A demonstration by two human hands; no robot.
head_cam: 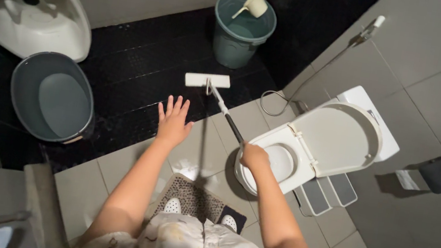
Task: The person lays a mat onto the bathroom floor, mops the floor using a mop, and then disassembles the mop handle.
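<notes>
The right hand (254, 157) is curled into a fist around the dark upper end of a mop (218, 99), fingers wrapped fully closed on the handle. From that grip the mop's long axis runs toward eleven o'clock, its shaft slanting away from the person and down to the floor (139, 78). The flat white head lies crosswise to the shaft, stretched from nine to three o'clock, on the black tiles just where they meet the pale ones.

The left hand (173, 119) is spread wide, all five fingers fanned and pointing toward twelve o'clock, palm down, holding nothing; it hovers near the mop head, at about seven o'clock from it.

Just at three o'clock from the right hand stands a white toilet (342, 137) with its lid raised. At twelve o'clock from the mop head sits a green bucket (233, 46) with a cream scoop (254, 5) resting on its rim. Well off at nine o'clock lies a grey oval basin (25, 90).
</notes>
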